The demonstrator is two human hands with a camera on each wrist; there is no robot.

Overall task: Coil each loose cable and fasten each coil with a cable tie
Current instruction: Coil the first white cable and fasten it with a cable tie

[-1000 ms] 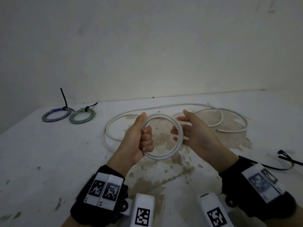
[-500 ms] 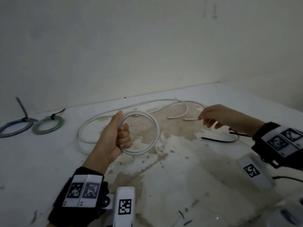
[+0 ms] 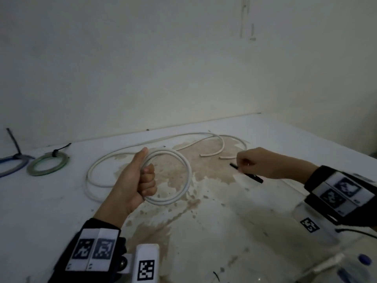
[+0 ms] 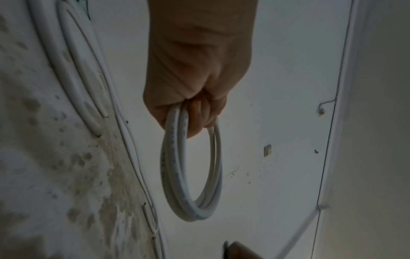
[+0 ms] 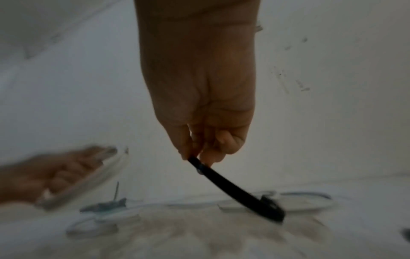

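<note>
My left hand point(image 3: 142, 178) grips a white cable coil point(image 3: 183, 186) of a few turns and holds it upright above the table, thumb up; the left wrist view shows the fingers point(image 4: 199, 112) curled round the coil point(image 4: 190, 184). To the right, my right hand point(image 3: 251, 162) pinches a black cable tie point(image 3: 247, 174) lifted off the table. In the right wrist view the thumb and fingers clamp one end of the tie point(image 5: 233, 189), which hangs down. More white cable point(image 3: 130, 158) lies loose on the table behind the coil.
A green coil point(image 3: 48, 166) and a blue coil point(image 3: 12, 166), each fastened with a black tie, lie at the far left. The white table point(image 3: 224, 231) has a brown stain in the middle. A wall stands close behind.
My right hand left the coil, reached to the right, and now holds a black cable tie lifted off the table. The left hand keeps its grip on the coil.
</note>
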